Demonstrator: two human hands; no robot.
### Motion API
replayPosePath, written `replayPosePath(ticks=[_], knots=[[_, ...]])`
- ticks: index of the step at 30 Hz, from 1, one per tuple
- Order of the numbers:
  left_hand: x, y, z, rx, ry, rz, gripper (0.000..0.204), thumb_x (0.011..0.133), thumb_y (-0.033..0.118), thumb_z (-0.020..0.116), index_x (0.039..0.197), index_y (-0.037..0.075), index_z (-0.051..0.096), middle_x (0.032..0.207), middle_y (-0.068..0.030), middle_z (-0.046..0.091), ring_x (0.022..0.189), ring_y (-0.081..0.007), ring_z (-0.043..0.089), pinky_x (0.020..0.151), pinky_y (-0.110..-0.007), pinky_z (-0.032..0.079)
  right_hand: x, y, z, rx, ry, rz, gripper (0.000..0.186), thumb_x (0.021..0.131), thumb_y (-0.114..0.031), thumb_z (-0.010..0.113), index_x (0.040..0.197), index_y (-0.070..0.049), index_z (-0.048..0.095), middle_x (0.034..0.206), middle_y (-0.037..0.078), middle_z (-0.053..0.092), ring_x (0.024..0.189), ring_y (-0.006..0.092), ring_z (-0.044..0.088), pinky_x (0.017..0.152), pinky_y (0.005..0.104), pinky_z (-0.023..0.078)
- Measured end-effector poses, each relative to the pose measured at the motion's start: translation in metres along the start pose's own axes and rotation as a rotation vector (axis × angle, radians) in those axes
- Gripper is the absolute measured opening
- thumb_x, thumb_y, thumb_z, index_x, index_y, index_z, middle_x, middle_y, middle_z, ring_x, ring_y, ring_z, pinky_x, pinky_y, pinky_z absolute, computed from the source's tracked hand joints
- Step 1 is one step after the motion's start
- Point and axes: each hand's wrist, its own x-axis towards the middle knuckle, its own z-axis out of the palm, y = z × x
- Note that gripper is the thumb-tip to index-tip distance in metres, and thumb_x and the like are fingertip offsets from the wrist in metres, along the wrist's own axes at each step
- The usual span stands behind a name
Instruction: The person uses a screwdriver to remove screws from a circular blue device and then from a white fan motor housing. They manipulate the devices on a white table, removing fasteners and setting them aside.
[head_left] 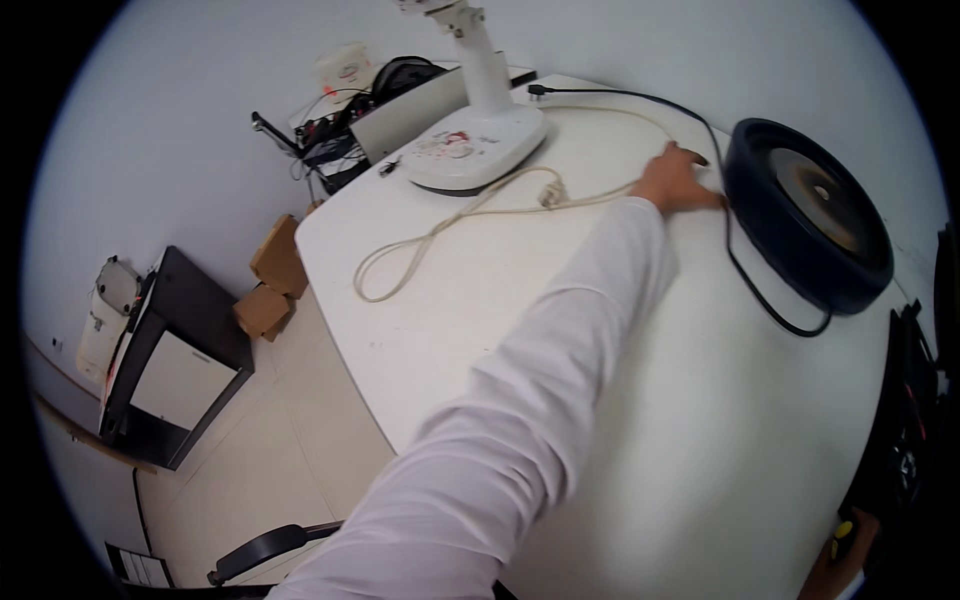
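Observation:
My left hand [672, 178] reaches across the white table [370, 340] with its fingers spread, beside a round dark-blue appliance [770, 215] that has a dull metal centre plate and stands tilted up on the right. A black cord [754, 285] runs along that appliance close by my fingertips; whether they touch it, I cannot tell. A cream cord [395, 248] lies in loops left of my hand, below a white pedestal base [470, 150] with a column. I cannot make out my right hand.
Dark equipment [340, 150] and a pale panel [375, 135] stand behind the table. On the floor at left are cardboard boxes [262, 310] and a dark cabinet [180, 375]. A chair armrest [265, 550] shows below. Dark items with yellow parts [843, 530] line the right edge.

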Motion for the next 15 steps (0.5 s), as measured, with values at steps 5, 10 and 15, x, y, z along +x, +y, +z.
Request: replayPosePath(ticks=[5, 10, 15], knots=[[0.014, -0.031, 0.015, 0.010, 0.382, 0.111, 0.053, 0.071, 0.034, 0.072, 0.111, 0.002, 0.059, 0.119, -0.0236, 0.051, 0.112, -0.0375, 0.049, 0.096, -0.041, 0.042, -0.013, 0.013, 0.017, 0.127, 0.028, 0.116, 0.044, 0.066, 0.016, 0.055, 0.107, 0.001, 0.053, 0.107, 0.016, 0.053, 0.107, 0.0341, 0.053, 0.098, 0.0355, 0.037], [0.015, 0.001, 0.054, 0.422, 0.531, 0.396, 0.049, 0.073, 0.017, 0.067, 0.117, -0.003, 0.055, 0.127, -0.0226, 0.050, 0.125, -0.0389, 0.040, 0.106, -0.048, 0.031, -0.024, 0.025, 0.004, 0.102, 0.127, 0.081, 0.044, 0.056, 0.006, 0.064, 0.098, -0.008, 0.059, 0.094, 0.014, 0.060, 0.090, 0.0367, 0.059, 0.078, 0.0385, 0.048], [0.045, -0.125, -0.058, 0.562, 0.687, 0.622, 0.060, 0.079, 0.042, 0.064, 0.125, 0.007, 0.051, 0.124, -0.0178, 0.052, 0.110, -0.0360, 0.048, 0.095, -0.052, 0.036, -0.007, 0.037, 0.013, 0.178, 0.083, -0.008, 0.042, 0.063, -0.009, 0.074, 0.101, -0.014, 0.059, 0.097, 0.007, 0.058, 0.087, 0.0293, 0.060, 0.062, 0.0391, 0.050]])
